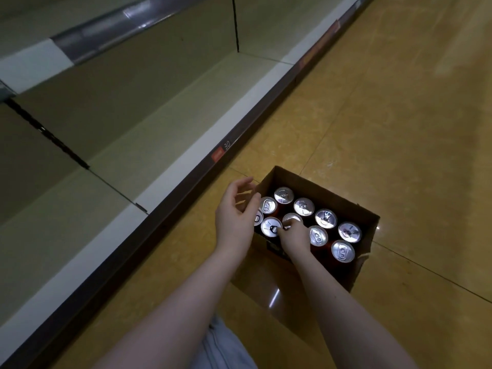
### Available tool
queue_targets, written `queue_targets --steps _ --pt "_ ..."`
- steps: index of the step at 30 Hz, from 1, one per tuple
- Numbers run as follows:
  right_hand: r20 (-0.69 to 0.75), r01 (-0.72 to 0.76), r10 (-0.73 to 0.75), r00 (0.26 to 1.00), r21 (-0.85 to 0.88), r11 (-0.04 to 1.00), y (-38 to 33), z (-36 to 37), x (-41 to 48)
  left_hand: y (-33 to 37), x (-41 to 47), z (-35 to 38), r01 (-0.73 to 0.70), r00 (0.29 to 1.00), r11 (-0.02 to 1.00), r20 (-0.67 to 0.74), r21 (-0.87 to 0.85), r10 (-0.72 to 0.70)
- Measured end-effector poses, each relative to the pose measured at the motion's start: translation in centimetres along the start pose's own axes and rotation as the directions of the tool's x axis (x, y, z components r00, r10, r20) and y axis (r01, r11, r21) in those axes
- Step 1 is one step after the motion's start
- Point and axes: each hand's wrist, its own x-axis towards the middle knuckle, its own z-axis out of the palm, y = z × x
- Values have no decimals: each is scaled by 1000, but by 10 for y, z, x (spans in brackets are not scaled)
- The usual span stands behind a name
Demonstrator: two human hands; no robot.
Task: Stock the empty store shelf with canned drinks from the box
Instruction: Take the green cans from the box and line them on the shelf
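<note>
Right hand (294,237): reaches down into the cardboard box (354,209), fingers curled round the rim of one middle can (292,219) in the near row; the fingertips press on its top edge, though how firmly it is gripped I cannot tell.
Left hand (235,217): just to the left of that grip, open, fingers loosely spread and bent, hovering over the box's left corner and partly covering a can at the left end (257,217); it holds nothing.
Canned drinks: silver tops with pull tabs, dark red sides, standing upright in two rows; one is just left of the gripped can (271,226), another just beyond it (268,205), and the rest run away to the right (343,251).
Box: open at the top, standing on the tan tiled floor (386,115), its walls around all the cans.
Shelf: the bottom shelf (149,145) lies left of the hands and beyond them, pale green, bare of cans, with a dark front rail carrying a small red price tag (217,155).
Clothing: a patch of light denim (226,344) shows between the forearms, near the lower edge.
</note>
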Motion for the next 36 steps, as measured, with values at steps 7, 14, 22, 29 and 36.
queue_targets --steps 7,14,22,29,36 --pt "-105 -41 37 994 -34 999 -5 3 -3 -3 -2 -2 5 999 1000 45 23 -6" --pt "-152 52 -62 986 -71 996 -17 -12 -20 -7 0 -11 2 995 995 101 102 -12" --pt "-285 274 -297 912 -117 955 -75 -67 -60 1 2 -20 105 946 954 267 282 -183" --pt "-280 451 -429 859 16 892 -142 -116 -112 34 10 -40 45 959 981 266 190 -95" --pt "-208 625 -591 780 190 758 -195 -112 -145 70 6 -84 -42 994 999 105 -8 42"
